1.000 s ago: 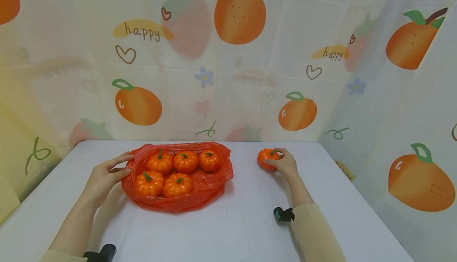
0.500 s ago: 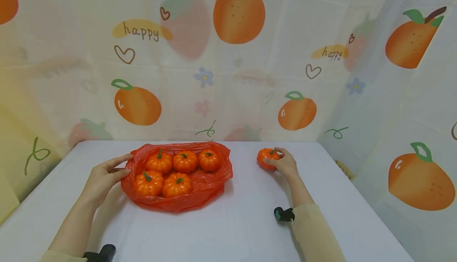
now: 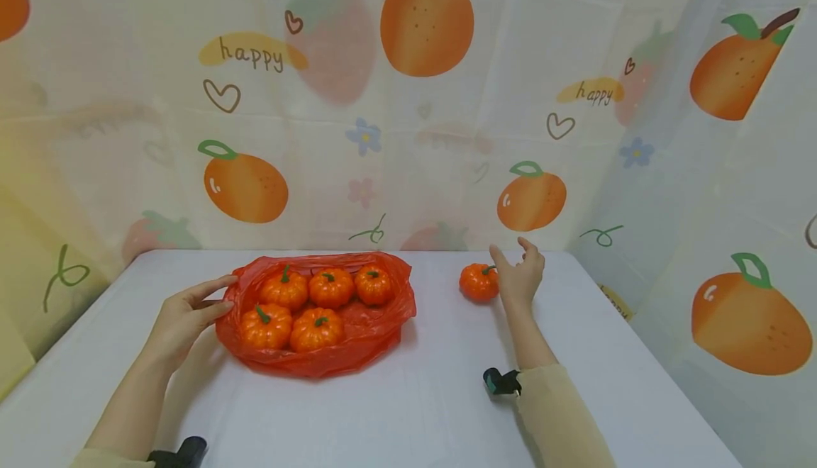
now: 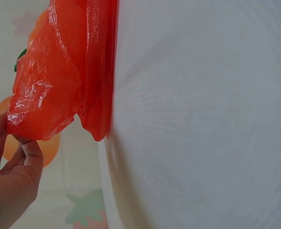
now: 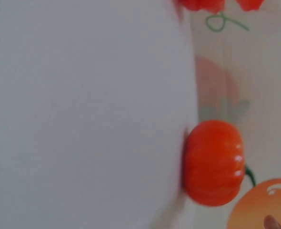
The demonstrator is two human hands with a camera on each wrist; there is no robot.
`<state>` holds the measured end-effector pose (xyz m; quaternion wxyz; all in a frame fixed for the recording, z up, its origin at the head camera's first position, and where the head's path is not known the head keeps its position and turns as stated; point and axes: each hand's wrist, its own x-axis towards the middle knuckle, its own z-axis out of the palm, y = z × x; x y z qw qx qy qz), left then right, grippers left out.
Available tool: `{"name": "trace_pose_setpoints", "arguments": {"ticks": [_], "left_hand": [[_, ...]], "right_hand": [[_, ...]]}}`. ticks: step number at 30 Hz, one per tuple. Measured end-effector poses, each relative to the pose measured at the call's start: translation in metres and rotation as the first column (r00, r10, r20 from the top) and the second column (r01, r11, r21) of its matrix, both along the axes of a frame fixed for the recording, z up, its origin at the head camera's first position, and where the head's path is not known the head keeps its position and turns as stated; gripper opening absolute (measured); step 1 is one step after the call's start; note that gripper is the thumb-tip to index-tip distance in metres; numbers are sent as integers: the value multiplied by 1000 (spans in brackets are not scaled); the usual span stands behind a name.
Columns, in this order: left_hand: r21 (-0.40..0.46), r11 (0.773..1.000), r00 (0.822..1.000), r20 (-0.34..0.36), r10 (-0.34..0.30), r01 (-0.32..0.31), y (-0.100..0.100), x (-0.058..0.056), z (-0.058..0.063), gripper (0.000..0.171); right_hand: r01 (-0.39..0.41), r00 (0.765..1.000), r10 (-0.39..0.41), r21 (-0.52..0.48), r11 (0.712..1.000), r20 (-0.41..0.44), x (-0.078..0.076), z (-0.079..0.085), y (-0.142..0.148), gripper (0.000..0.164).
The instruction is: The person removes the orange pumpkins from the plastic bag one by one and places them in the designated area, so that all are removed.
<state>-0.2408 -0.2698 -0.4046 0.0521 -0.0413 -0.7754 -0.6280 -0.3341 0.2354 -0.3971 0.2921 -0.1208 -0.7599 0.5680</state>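
A red plastic bag (image 3: pixel 376 337) stands with its mouth spread on the white table, several small orange pumpkins (image 3: pixel 318 330) with green stems inside it. At its left edge my left hand (image 3: pixel 181 322) pinches the rim; the left wrist view shows thumb and fingers (image 4: pixel 33 155) at the film's corner. One more pumpkin (image 3: pixel 479 283) sits on the table to the right of the bag. My right hand (image 3: pixel 521 280) is raised just right of that pumpkin, fingers spread and holding nothing. In the right wrist view the pumpkin (image 5: pixel 214 163) rests apart from the fingertips (image 5: pixel 271 222).
The white table (image 3: pixel 408 411) reaches back to a cloth curtain (image 3: pixel 447 191) printed with oranges, strawberries and the word "happy". The curtain also runs along the right side. Dark wrist straps (image 3: pixel 502 381) show at both sleeves.
My right hand has let go of the lone pumpkin and moved up and to the right, its fingers opening. The pumpkin stays in place. My left hand keeps its hold on the bag.
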Motion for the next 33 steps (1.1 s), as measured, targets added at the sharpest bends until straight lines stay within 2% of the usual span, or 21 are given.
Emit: {"name": "trace_pose_setpoints", "arguments": {"ticks": [5, 12, 16, 22, 29, 33], "left_hand": [[-5, 1000, 1000, -2, 5, -5, -1, 1, 0, 40], [-15, 1000, 1000, -10, 8, -8, -1, 1, 0, 41], [-13, 1000, 1000, -4, 8, -8, -2, 1, -1, 42], [7, 1000, 1000, 1, 13, -13, -3, 1, -2, 41], [56, 998, 1000, -16, -4, 5, -3, 1, -2, 40], [54, 999, 1000, -16, -6, 7, -1, 1, -2, 40]], "right_hand": [[-71, 994, 68, -30, 997, -82, 6, 18, -17, 61], [-180, 980, 176, -32, 983, -97, 16, 34, -42, 57], [-255, 963, 252, -30, 966, -96, 24, 42, -56, 58], [-379, 922, 377, -3, 925, -89, 36, 53, -79, 58], [-500, 865, 501, 34, 865, -39, 46, 56, -102, 55], [-558, 829, 559, 34, 829, -22, 52, 57, -111, 56]]}}
